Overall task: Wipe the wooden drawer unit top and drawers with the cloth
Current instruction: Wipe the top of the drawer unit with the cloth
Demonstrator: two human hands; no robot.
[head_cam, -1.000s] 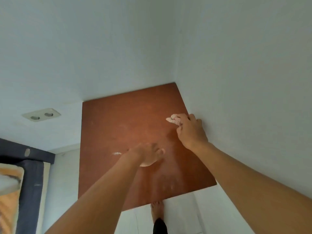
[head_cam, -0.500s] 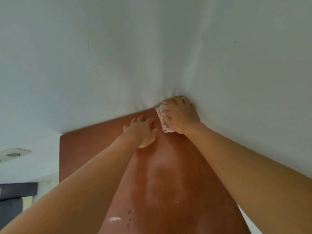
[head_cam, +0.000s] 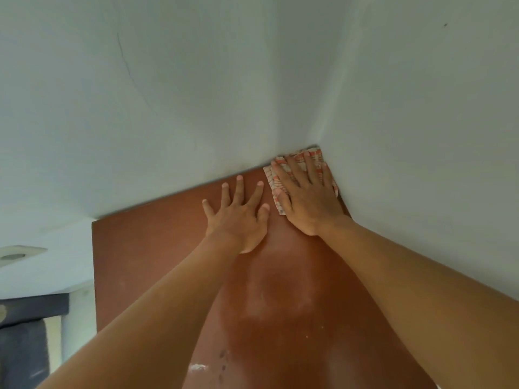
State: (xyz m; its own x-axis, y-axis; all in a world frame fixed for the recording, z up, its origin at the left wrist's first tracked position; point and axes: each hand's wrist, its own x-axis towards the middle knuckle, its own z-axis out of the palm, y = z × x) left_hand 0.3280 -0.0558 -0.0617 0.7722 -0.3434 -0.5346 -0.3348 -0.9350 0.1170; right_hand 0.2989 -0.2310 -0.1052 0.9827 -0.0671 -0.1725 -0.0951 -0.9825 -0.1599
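my right hand [head_cam: 306, 200], fingers spread, presses the cloth [head_cam: 270, 178] right of centre, hiding most of it; my left hand [head_cam: 238, 217] lies flat, fingers apart, on the unit top [head_cam: 154, 248].

Pale walls [head_cam: 210, 113] meet in corner, upper right. Thin curved dark mark [head_cam: 127, 69] on left wall. Wall plate [head_cam: 17, 254] far left; dark upholstery [head_cam: 25, 349] below.
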